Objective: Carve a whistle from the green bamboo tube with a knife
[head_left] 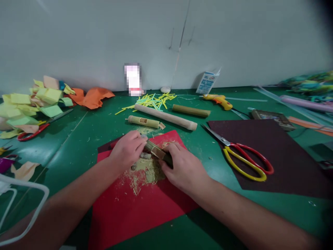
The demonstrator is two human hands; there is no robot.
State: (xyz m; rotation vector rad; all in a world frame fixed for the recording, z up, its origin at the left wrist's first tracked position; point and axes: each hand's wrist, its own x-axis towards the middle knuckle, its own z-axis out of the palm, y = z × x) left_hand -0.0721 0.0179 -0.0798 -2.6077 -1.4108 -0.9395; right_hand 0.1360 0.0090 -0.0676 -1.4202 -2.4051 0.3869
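Over a red sheet of paper [166, 205], a bamboo tube [156, 150] with a rectangular opening cut in its upper side is held at a slant. My left hand [128, 147] is closed around its far left end. On the near right end, my right hand [183, 166] wraps its fingers and thumb around the tube. Pale shavings [136, 180] and dust lie below it, beside a small greyish piece whose kind I cannot make out. Just beyond my left hand rests another bamboo tube [151, 122] with a similar cut opening.
Farther back lie a pale stick [166, 117], an uncut bamboo piece [191, 110], yellow-green strips [156, 100] and a yellow glue gun [218, 100]. Scissors [241, 156] rest on dark paper [286, 166] at right. Coloured paper pieces [33, 104] pile at left. A grey wall [91, 41] stands behind.
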